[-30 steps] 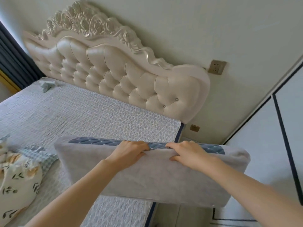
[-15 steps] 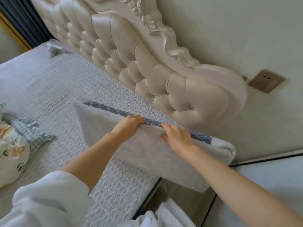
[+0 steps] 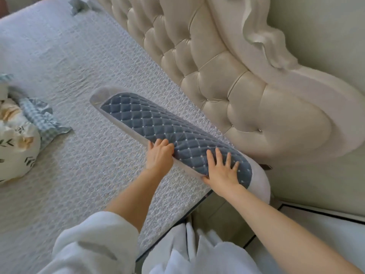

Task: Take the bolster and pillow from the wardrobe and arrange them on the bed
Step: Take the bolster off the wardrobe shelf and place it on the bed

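Note:
A long pillow (image 3: 150,121) with a blue quilted top and grey sides lies flat on the bed (image 3: 65,68), close to the tufted headboard (image 3: 221,80). Its right end reaches past the mattress corner. My left hand (image 3: 160,155) grips the pillow's near edge, fingers curled over the blue top. To its right, my right hand (image 3: 223,171) presses flat on the blue top with fingers spread and the thumb at the near edge. A floral bolster (image 3: 15,149) with a blue checked frill lies at the bed's left edge, partly out of frame.
The cream headboard stands against the wall at the right. A small crumpled pale blue cloth (image 3: 78,5) lies at the far top of the bed. White sleeves and clothing fill the bottom. A narrow gap of floor (image 3: 221,220) lies beside the mattress corner.
The pillow stood on its long edge in both hands; now it lies flat, blue side up, nearer the headboard. My right hand has flattened onto its top.

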{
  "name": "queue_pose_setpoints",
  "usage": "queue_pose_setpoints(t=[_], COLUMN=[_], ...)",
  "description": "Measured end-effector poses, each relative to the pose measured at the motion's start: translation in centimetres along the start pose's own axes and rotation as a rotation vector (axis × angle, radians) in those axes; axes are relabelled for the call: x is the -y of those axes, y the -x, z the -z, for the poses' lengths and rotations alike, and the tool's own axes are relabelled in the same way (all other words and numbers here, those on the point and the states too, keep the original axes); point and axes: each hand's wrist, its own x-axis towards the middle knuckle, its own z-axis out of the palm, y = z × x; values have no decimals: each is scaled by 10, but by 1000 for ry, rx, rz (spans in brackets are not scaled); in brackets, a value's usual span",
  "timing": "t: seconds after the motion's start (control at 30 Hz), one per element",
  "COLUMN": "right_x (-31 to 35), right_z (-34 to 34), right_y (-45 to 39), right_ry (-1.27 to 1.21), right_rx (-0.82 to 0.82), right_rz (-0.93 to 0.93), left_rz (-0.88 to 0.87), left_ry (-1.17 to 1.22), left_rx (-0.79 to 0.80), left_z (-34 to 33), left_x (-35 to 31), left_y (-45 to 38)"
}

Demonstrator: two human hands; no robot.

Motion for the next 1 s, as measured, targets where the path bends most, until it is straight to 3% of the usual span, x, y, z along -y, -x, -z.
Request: queue_pose_setpoints(t=[0.13, 0.27, 0.37, 0.47, 0.5, 0.67, 0.77, 0.9, 1.0], right_x=[5, 3, 11, 19, 23, 34, 34, 34, 32], right_z=[-9, 2, -1, -16, -22, -44, -52, -59, -63], right_y=[4, 0, -12, -21, -24, -49, -73, -108, -130], right_ry=[-25, -30, -12, -62, -63, -2, 5, -28, -86], right_rx=[6, -54, 105, 263, 281, 233, 197, 141, 81], right_rz=[2, 5, -20, -16, -6, 31, 13, -37, -79], left_rz=[302, 423, 706, 1119, 1178, 1022, 1109, 1175, 1223], left_ry=[344, 420, 645, 1061, 1169, 1283, 1227, 1224, 1337], left_rx=[-71, -63, -51, -90, -95, 64, 81, 349, 383], left_z=[-15, -37, -60, -79, -86, -124, -141, -167, -183], left_x=[-13, -7, 20, 51, 62, 90, 95, 101, 105], left_y=[11, 29, 49, 62, 65, 70, 76, 94, 105])
